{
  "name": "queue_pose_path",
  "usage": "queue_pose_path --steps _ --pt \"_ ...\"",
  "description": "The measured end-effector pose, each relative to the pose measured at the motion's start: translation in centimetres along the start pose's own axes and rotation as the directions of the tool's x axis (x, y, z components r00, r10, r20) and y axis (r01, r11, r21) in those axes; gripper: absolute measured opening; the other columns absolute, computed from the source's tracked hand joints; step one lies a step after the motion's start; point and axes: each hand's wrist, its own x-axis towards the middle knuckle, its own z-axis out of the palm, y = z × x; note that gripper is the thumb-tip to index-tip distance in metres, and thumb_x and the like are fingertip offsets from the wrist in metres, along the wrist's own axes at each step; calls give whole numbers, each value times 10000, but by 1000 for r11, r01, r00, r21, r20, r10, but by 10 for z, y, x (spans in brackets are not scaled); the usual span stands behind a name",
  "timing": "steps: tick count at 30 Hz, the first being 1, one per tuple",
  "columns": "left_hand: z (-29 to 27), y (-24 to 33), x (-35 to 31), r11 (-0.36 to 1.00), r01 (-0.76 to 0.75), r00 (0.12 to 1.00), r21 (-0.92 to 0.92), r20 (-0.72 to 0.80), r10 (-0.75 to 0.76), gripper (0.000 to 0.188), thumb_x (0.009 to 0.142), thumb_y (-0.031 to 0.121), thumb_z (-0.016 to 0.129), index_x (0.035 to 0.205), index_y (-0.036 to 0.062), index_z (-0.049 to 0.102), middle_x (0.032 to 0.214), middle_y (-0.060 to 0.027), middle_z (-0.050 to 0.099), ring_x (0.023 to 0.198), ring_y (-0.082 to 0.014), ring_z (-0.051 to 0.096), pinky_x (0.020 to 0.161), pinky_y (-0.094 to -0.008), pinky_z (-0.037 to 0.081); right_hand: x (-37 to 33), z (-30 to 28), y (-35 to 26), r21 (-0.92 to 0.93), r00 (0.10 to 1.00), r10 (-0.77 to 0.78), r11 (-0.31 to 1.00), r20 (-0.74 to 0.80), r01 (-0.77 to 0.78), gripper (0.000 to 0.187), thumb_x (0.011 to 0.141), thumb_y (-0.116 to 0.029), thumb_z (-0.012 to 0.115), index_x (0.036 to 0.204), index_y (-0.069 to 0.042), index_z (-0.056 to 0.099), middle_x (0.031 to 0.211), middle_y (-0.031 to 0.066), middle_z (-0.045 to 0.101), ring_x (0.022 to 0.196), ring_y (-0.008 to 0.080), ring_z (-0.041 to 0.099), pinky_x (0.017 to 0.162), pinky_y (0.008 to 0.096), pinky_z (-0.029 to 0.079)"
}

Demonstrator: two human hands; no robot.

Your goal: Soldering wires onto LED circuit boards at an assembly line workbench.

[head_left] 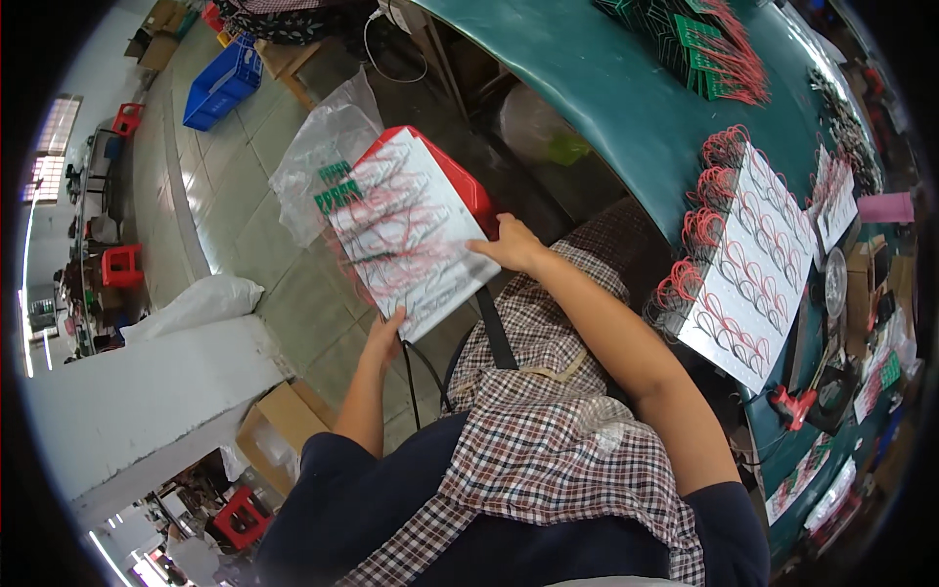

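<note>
Between my hands is a white board [445,196] carrying rows of red and black wires, smeared by motion, tilted off to the left of my lap. Its near lower corner is pinched by my left hand [385,335], thumb on top. My right hand [511,245] grips the edge on the right, thumb on the upper face and the other fingers partly hidden. Small green circuit boards [338,194] hang at the far left edge of the white board. Behind it a red stool [469,191] and a clear plastic bag [333,122] show in part.
On the green-topped table [597,108] to my right lies another white board [748,274] with looped red and black wires. Green circuit boards with red wires [709,59] are stacked farther back. A blue crate [223,83] stands on the tiled floor; a cardboard box [279,430] is at left.
</note>
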Motion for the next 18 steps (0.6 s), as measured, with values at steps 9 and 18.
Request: queue_pose_path --steps 9,18 --pt "-26 -10 -12 970 213 934 116 266 -237 588 904 312 717 1368 28 493 1281 -118 612 1150 -262 602 981 -465 508 28 31 43 398 936 -46 912 348 -103 665 722 -321 859 1217 61 631 1161 174 688 982 258 679 866 359 531" --pt "-38 -25 15 911 187 982 -366 76 -171 633 853 103 731 1411 144 436 1299 -107 601 1158 -323 605 940 -505 524 -7 45 21 520 958 -271 834 92 186 289 748 -73 781 1016 17 722 909 90 742 805 155 677 758 321 546"
